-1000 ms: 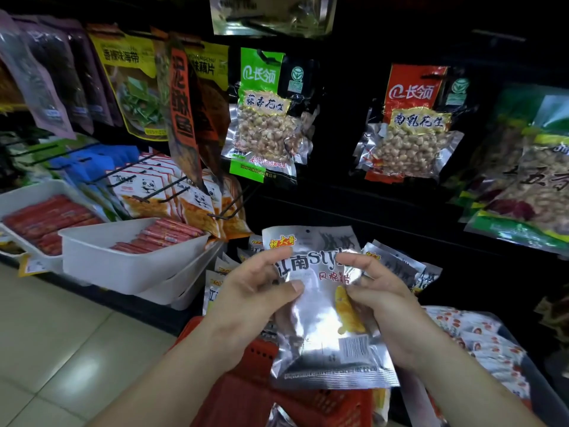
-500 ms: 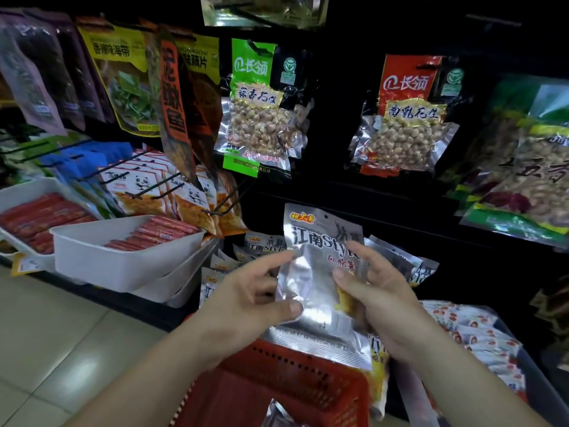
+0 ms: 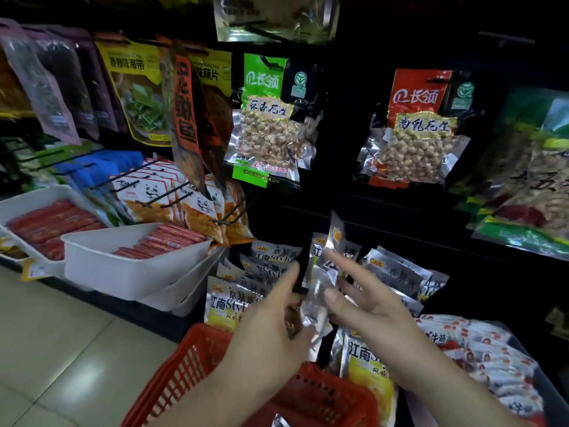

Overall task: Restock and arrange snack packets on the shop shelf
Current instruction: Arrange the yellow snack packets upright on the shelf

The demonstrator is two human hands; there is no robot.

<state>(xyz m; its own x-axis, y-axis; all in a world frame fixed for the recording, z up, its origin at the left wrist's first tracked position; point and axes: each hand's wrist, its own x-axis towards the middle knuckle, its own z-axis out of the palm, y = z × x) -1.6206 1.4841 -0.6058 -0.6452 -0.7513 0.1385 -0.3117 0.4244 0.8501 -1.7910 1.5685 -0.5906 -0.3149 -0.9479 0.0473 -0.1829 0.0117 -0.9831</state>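
Note:
A silver foil snack packet (image 3: 324, 274) stands nearly edge-on, upright, between my two hands, just above the low shelf's row of matching silver packets (image 3: 271, 257). My left hand (image 3: 271, 331) holds the packet's crumpled lower part. My right hand (image 3: 369, 306) has its fingers spread, with thumb and index finger on either side of the packet. More of the same packets (image 3: 397, 272) lean to the right of it. The picture is blurred around the fingers.
A red plastic basket (image 3: 191, 368) sits below my hands with yellow-and-silver packets (image 3: 366, 368) at its right. White trays of red sausages (image 3: 123, 269) stand left. Peanut bags (image 3: 268, 124) (image 3: 415, 127) hang above on hooks. White-and-red packets (image 3: 492, 359) lie lower right.
The packet went from flat and facing me to edge-on, and moved up and forward toward the shelf row. Both hands reached forward with it and the right fingers spread.

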